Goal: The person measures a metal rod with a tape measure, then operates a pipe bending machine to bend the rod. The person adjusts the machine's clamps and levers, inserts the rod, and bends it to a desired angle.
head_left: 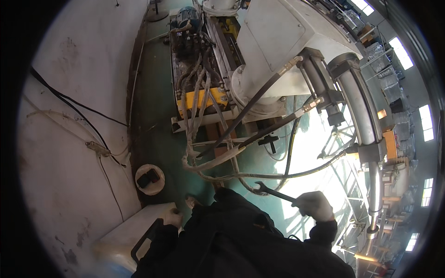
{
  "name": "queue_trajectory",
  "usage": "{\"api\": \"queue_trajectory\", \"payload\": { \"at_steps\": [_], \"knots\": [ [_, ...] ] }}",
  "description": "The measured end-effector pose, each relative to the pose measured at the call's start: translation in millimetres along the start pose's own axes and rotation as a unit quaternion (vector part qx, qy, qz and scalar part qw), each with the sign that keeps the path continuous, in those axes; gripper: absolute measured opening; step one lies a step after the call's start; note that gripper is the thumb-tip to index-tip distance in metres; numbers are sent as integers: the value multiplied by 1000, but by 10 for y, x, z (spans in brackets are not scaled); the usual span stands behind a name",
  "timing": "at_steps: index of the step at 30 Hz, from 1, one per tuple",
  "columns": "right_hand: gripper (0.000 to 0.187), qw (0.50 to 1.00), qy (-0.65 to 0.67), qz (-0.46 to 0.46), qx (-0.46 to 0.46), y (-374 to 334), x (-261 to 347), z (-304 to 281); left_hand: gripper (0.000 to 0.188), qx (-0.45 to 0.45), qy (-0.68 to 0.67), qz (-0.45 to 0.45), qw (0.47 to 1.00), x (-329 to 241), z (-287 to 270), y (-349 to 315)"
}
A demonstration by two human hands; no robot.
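Observation:
My right hand (pixel 315 206) is wrapped round the shank of a dark open-end wrench (pixel 277 191). The wrench's jaw points left, just below the looping hoses (pixel 259 175). At the lower left, my left hand (pixel 173 217) is curled closed beside the upper end of a black bar-shaped handle (pixel 147 233). Whether it grips that handle or something smaller is hidden. A pale, box-like object (pixel 134 227) lies under and around that hand. Above the wrench, two black hydraulic hoses (pixel 259 96) run to fittings on a metal cylinder (pixel 320 81).
A large white machine body (pixel 273 37) stands ahead, with a long silver cylinder (pixel 364 106) at right. A hydraulic unit with a yellow block (pixel 202 100) sits ahead left. A white wall (pixel 79 153) with cables borders the left. A round stool or lid (pixel 149 180) holds dark items.

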State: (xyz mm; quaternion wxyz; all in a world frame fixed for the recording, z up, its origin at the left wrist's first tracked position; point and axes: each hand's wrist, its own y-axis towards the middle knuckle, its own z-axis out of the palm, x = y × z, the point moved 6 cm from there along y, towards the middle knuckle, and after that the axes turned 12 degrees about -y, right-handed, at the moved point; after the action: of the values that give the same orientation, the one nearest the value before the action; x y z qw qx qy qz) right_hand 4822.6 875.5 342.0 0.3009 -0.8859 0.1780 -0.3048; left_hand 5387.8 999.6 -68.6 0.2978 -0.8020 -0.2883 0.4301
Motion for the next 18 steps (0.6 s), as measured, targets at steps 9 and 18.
{"api": "queue_trajectory", "payload": {
  "at_steps": [9,18],
  "knots": [
    [38,901,-370,-152,-165,3367,845,725,41,-53,-58,48,996,-417,37,-147],
    [43,884,-451,-64,-104,4891,1473,740,38,-105,-111,-159,975,359,548,-914]
  ]
}}
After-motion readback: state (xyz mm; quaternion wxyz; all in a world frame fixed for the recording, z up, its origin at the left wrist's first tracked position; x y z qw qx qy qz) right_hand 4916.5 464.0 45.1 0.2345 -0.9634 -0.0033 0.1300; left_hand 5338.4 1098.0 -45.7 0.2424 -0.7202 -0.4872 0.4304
